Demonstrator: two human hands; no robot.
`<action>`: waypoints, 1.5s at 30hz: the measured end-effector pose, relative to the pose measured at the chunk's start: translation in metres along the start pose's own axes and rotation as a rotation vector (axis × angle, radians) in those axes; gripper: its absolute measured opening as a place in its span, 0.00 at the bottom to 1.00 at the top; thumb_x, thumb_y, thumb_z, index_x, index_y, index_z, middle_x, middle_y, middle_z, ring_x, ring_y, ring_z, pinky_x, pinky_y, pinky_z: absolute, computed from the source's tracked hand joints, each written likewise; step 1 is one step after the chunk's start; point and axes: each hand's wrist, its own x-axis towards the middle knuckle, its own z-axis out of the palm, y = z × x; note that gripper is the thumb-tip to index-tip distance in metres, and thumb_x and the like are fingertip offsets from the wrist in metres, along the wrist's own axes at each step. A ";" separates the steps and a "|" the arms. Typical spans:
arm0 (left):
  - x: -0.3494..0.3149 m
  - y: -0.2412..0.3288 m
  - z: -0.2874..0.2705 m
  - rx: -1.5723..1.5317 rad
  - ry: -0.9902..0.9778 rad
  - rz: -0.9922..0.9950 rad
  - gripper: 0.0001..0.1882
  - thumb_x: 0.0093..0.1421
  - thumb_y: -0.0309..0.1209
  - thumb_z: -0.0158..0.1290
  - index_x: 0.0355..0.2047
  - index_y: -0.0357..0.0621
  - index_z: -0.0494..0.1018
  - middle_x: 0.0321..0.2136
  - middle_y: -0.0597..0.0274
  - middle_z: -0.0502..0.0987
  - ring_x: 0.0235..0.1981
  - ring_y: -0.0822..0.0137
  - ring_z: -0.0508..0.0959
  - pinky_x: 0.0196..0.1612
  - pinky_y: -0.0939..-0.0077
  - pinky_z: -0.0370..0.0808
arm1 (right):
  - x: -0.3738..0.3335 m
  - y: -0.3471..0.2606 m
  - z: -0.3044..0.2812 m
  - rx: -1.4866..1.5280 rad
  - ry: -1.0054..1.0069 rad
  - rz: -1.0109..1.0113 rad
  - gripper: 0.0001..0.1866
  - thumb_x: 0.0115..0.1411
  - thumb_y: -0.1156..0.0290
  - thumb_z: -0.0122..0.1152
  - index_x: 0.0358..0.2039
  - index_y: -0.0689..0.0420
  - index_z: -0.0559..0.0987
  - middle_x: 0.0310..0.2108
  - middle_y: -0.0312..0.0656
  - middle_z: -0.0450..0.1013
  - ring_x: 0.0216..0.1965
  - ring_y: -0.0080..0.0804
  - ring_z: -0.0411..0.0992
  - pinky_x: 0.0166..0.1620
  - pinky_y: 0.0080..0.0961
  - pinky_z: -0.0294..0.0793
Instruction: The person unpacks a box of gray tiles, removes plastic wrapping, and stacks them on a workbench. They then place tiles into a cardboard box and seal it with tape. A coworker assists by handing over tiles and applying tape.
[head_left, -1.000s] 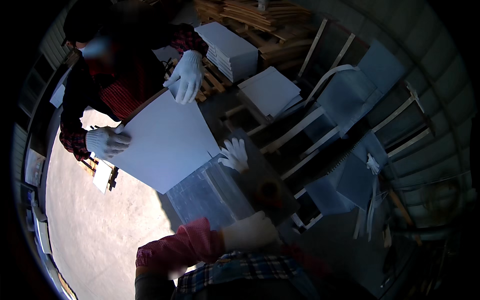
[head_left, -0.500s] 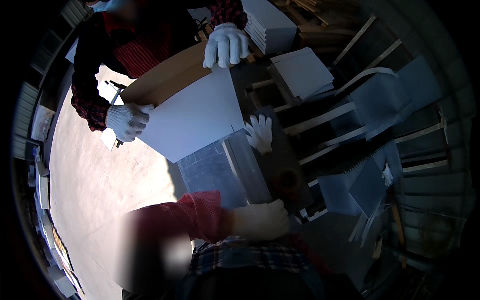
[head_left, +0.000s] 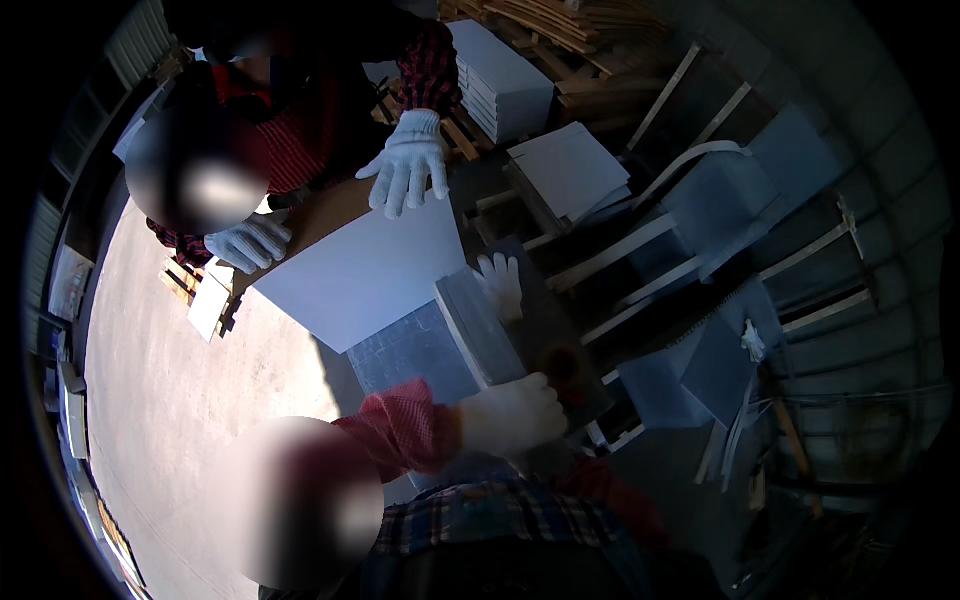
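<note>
My left hand (head_left: 512, 415), in a white glove with a red checked sleeve, is closed with its fingers curled at the near end of a long grey metal strip (head_left: 478, 328). What it grips is hidden. My right sleeve (head_left: 620, 495) shows dimly in shadow, and its hand cannot be made out. The strip lies on a scuffed grey metal surface (head_left: 410, 350). Beyond is a large white sheet (head_left: 370, 265), overlapping that surface. By the strip's far end lies a white glove (head_left: 502, 285), with no arm visible in it.
Across from me a co-worker's gloved hands (head_left: 410, 165) are at the far side of the white sheet, beside brown board (head_left: 320, 215). Stacked white panels (head_left: 505, 80), loose white sheets (head_left: 570, 170), metal sheets (head_left: 715, 215) and slatted frames (head_left: 630, 245) stand to the right.
The view has shifted. The co-worker's fingers have spread and loosened at the sheet's far edge, and less brown board shows. The strip looks wider on the metal surface. My left hand stays closed.
</note>
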 end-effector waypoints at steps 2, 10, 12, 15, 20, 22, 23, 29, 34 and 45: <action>-0.001 0.001 -0.007 0.030 0.018 0.013 0.16 0.54 0.46 0.65 0.37 0.52 0.78 0.36 0.67 0.80 0.39 0.62 0.80 0.47 0.68 0.70 | 0.001 0.006 0.009 -0.105 0.057 0.018 0.17 0.71 0.56 0.52 0.53 0.50 0.79 0.53 0.37 0.77 0.54 0.33 0.75 0.54 0.31 0.75; -0.007 0.016 -0.034 0.058 0.011 0.007 0.23 0.49 0.51 0.69 0.37 0.50 0.78 0.34 0.66 0.80 0.40 0.60 0.81 0.51 0.66 0.72 | -0.073 -0.029 -0.010 0.493 0.620 0.171 0.23 0.71 0.63 0.55 0.63 0.56 0.73 0.61 0.49 0.72 0.62 0.48 0.70 0.64 0.39 0.69; -0.009 0.022 -0.040 0.070 -0.030 -0.043 0.28 0.46 0.56 0.70 0.37 0.49 0.78 0.34 0.66 0.80 0.40 0.60 0.80 0.51 0.66 0.71 | -0.095 -0.077 -0.049 0.190 0.641 0.149 0.28 0.69 0.61 0.58 0.66 0.58 0.69 0.61 0.49 0.72 0.61 0.49 0.71 0.64 0.40 0.70; -0.011 0.032 -0.046 0.087 -0.013 -0.063 0.34 0.41 0.61 0.70 0.37 0.49 0.78 0.34 0.65 0.80 0.41 0.59 0.80 0.52 0.66 0.71 | -0.126 -0.155 -0.103 0.817 0.705 0.330 0.55 0.54 0.57 0.77 0.74 0.61 0.54 0.69 0.55 0.63 0.69 0.46 0.64 0.67 0.37 0.66; -0.014 0.037 -0.041 0.078 0.054 -0.065 0.36 0.40 0.63 0.70 0.38 0.48 0.78 0.35 0.63 0.80 0.43 0.58 0.79 0.54 0.65 0.70 | -0.122 -0.189 -0.118 0.623 0.891 0.318 0.59 0.59 0.53 0.75 0.77 0.61 0.44 0.71 0.49 0.62 0.69 0.46 0.65 0.67 0.39 0.66; -0.019 0.039 -0.039 0.070 0.048 -0.094 0.37 0.40 0.63 0.70 0.39 0.48 0.78 0.35 0.62 0.80 0.44 0.57 0.79 0.56 0.63 0.69 | -0.108 -0.195 -0.118 0.629 0.919 0.346 0.60 0.58 0.49 0.75 0.76 0.60 0.46 0.70 0.47 0.62 0.69 0.46 0.63 0.67 0.39 0.66; -0.022 0.040 -0.036 0.077 0.061 -0.099 0.37 0.39 0.63 0.71 0.39 0.48 0.78 0.36 0.62 0.80 0.45 0.57 0.79 0.58 0.62 0.68 | -0.092 -0.185 -0.109 1.065 0.928 0.222 0.59 0.57 0.47 0.75 0.75 0.60 0.49 0.70 0.47 0.63 0.69 0.45 0.64 0.67 0.38 0.66; -0.027 0.046 -0.032 0.065 0.163 -0.097 0.38 0.37 0.55 0.73 0.44 0.48 0.76 0.42 0.59 0.79 0.51 0.55 0.77 0.67 0.54 0.61 | -0.080 -0.183 -0.100 1.258 1.029 0.084 0.53 0.53 0.46 0.79 0.70 0.57 0.59 0.63 0.45 0.70 0.61 0.39 0.72 0.63 0.33 0.72; -0.032 0.054 -0.037 0.043 0.202 -0.109 0.42 0.37 0.51 0.74 0.51 0.48 0.73 0.48 0.58 0.77 0.58 0.53 0.73 0.68 0.50 0.59 | -0.083 -0.189 -0.099 0.520 1.062 0.120 0.35 0.71 0.49 0.58 0.67 0.56 0.58 0.62 0.43 0.65 0.64 0.36 0.66 0.68 0.33 0.64; -0.023 0.062 -0.033 0.089 0.222 -0.174 0.48 0.35 0.50 0.74 0.57 0.46 0.72 0.53 0.58 0.76 0.63 0.53 0.70 0.70 0.49 0.57 | -0.052 -0.135 -0.054 0.430 1.095 0.236 0.48 0.58 0.48 0.76 0.68 0.56 0.58 0.60 0.43 0.69 0.61 0.37 0.70 0.64 0.29 0.69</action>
